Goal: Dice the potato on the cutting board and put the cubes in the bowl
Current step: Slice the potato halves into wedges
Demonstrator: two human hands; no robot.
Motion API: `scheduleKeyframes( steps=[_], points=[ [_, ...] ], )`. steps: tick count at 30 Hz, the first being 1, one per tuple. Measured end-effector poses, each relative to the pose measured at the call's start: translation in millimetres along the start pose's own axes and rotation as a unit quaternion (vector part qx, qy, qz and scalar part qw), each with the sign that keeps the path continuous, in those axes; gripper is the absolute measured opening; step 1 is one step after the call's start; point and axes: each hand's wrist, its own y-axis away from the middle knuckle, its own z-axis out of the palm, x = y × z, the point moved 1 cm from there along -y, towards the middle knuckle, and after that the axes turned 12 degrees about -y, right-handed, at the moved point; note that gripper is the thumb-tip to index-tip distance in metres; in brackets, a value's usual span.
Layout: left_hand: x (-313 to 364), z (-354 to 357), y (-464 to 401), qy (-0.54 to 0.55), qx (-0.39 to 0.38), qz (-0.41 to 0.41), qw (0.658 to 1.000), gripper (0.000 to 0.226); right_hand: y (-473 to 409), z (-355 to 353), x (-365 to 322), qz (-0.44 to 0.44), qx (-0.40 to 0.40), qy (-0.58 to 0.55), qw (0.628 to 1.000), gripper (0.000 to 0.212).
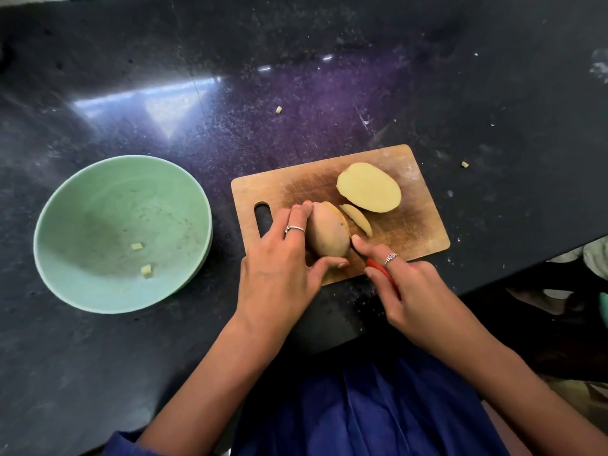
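Two potato halves on the cutting board (424,238): one half (369,187) cut face up at far side, other half (327,233) skin up, clasped by left hand (279,264), fingers curled round it. Right hand (404,284) grip closed on red-handled knife (378,269), blade at the clasped half, thin slice (357,219) just beside. Green bowl (65,199) left on the table (329,93) holds two cubes (146,270).

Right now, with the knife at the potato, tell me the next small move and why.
Probably press the knife down to finish this slice. The left hand steadies the potato half, the right hand holds the knife against it, one slice lies on the cutting board, and the bowl holds only two cubes.
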Motion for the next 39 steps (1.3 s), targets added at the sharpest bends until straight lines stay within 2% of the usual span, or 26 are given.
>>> scheduleKeyframes(
  steps=[6,11,15,21,25,28,31,33,35,37,39],
  points=[
    [-1,1,0,0.006,0.003,0.001,1.000,0.080,19,-8,2,0.016,-0.028,0.003,0.999,0.044],
    [0,1,1,0.006,0.004,0.006,1.000,0.079,5,-1,-5,0.011,-0.004,-0.044,0.999,0.041],
    [0,0,0,0.009,-0.004,0.008,1.000,0.078,0,4,-9,0.013,0.007,-0.041,0.999,0.043],
    [5,-5,-1,0.002,-0.006,0.000,1.000,0.077,31,-4,2,0.036,-0.041,0.035,0.998,0.058],
    [7,-5,-1,-0.005,-0.006,-0.010,1.000,0.078,21,-1,-12,0.053,-0.080,0.199,0.975,0.097],
    [9,-5,0,-0.012,-0.004,-0.020,1.000,0.077,22,1,-6,0.004,-0.043,0.259,0.965,0.096],
    [15,-5,1,-0.025,-0.001,-0.048,0.999,0.078,30,-8,10,-0.034,-0.036,0.263,0.964,0.103],
    [19,-7,1,-0.028,-0.013,-0.064,0.997,0.079,34,-17,13,-0.024,-0.070,0.261,0.962,0.106],
    [21,-10,1,-0.024,-0.029,-0.073,0.997,0.080,34,-25,10,-0.004,-0.119,0.248,0.961,0.102],
    [23,-13,1,-0.022,-0.044,-0.079,0.996,0.081,38,-27,10,-0.041,-0.138,0.199,0.969,0.084],
    [24,-15,1,-0.019,-0.055,-0.083,0.995,0.082,37,-25,11,-0.019,-0.135,0.150,0.979,0.068]
  ],
)
